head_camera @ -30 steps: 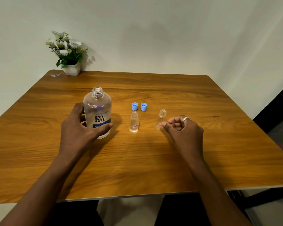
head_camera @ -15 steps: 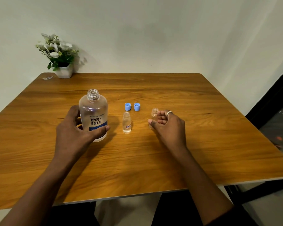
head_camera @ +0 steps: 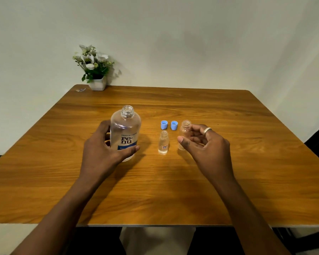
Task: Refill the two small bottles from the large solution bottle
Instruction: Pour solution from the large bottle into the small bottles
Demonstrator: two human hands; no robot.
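Wooden brown table [head_camera: 173, 190] is where the big clear open solution bottle [head_camera: 126, 132] is gripped upright by the left hand [head_camera: 101, 151]. One small clear bottle [head_camera: 184, 134] is pinched by the right hand [head_camera: 206, 150]. The other small clear bottle [head_camera: 163, 143] is stood between them, near two blue caps [head_camera: 169, 125].

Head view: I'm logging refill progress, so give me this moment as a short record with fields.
large bottle: uncapped, upright on the table, gripped by the left hand; point
right small bottle: uncapped, in the right hand, looks empty; point
left small bottle: uncapped, standing free, some clear liquid at the bottom; point
blue caps: two, side by side behind the small bottles
pouring: not begun
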